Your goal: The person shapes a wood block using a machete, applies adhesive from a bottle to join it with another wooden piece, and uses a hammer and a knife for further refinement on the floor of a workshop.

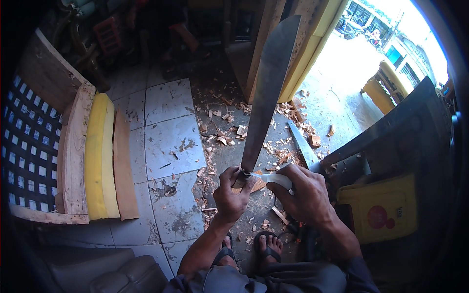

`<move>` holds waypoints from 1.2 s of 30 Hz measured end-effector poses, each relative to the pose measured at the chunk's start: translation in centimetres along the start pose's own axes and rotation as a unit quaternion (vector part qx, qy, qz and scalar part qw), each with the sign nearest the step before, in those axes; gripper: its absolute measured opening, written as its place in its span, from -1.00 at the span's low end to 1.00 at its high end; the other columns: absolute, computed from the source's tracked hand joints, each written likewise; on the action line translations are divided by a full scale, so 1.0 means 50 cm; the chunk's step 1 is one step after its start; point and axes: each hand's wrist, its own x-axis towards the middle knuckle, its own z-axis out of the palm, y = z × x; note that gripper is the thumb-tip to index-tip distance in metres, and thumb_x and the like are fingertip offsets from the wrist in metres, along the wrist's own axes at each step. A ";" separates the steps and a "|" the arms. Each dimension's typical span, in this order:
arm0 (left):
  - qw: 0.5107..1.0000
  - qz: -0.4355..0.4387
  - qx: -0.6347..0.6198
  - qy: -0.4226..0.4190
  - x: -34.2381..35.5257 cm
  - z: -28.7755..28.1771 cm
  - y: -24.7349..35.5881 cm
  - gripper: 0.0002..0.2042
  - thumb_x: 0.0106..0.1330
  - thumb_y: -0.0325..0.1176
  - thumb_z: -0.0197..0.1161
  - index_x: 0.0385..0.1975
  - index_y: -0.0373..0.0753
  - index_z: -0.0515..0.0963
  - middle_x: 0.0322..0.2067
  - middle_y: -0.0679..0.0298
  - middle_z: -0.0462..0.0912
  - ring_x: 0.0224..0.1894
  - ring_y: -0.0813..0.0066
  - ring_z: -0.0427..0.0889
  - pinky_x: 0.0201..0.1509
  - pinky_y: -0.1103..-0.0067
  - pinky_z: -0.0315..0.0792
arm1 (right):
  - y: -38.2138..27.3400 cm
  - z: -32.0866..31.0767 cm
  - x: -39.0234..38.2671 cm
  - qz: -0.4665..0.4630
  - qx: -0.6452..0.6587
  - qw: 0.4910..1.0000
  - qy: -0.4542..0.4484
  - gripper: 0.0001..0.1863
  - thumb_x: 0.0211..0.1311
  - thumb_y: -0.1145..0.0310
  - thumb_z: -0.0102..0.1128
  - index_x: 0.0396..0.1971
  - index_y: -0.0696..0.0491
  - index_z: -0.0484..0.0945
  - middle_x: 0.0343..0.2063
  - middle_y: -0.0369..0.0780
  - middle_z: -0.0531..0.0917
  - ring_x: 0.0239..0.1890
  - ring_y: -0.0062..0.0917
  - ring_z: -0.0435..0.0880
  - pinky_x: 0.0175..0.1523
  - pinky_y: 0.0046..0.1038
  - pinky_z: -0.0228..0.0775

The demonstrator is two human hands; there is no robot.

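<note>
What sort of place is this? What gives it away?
Probably a furniture or upholstery workshop. Signs: pale curled wood shavings scattered about, a rough wooden frame strung with criss-crossed dark straps, and a long yellow foam-like slab beside that frame.

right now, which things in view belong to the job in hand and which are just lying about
In the job:
long blade, held near its base by the left hand
white item in the right hand

Seemingly just lying about:
wood shavings
yellow container

Blade (267, 88) above shavings (222, 140) on floor (225, 163)
</note>
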 end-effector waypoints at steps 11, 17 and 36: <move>1.000 -0.011 0.001 -0.008 0.001 -0.005 0.006 -0.52 0.27 -0.50 0.46 0.12 -0.39 0.38 -0.12 0.07 0.74 -0.09 0.53 0.71 0.00 0.59 0.61 | -0.002 0.000 0.000 0.002 0.001 1.000 -0.003 -0.77 0.22 0.37 0.38 -0.29 0.14 0.51 -0.44 -0.08 0.64 -0.36 -0.12 0.70 -0.32 -0.20 0.52; 1.000 -0.014 -0.009 -0.007 -0.003 -0.004 0.000 -0.52 0.28 -0.50 0.45 0.13 -0.40 0.37 -0.11 0.07 0.73 -0.07 0.52 0.70 0.01 0.59 0.61 | -0.003 -0.002 -0.001 -0.002 0.005 1.000 -0.005 -0.78 0.23 0.38 0.37 -0.28 0.14 0.51 -0.44 -0.08 0.63 -0.37 -0.11 0.70 -0.32 -0.20 0.52; 1.000 0.004 -0.011 -0.003 -0.002 -0.003 0.000 -0.52 0.28 -0.50 0.46 0.12 -0.40 0.38 -0.10 0.04 0.73 -0.08 0.52 0.70 -0.04 0.59 0.63 | -0.003 -0.002 0.000 -0.004 -0.004 1.000 -0.001 -0.76 0.24 0.35 0.37 -0.32 0.14 0.49 -0.46 -0.08 0.62 -0.39 -0.10 0.69 -0.35 -0.19 0.48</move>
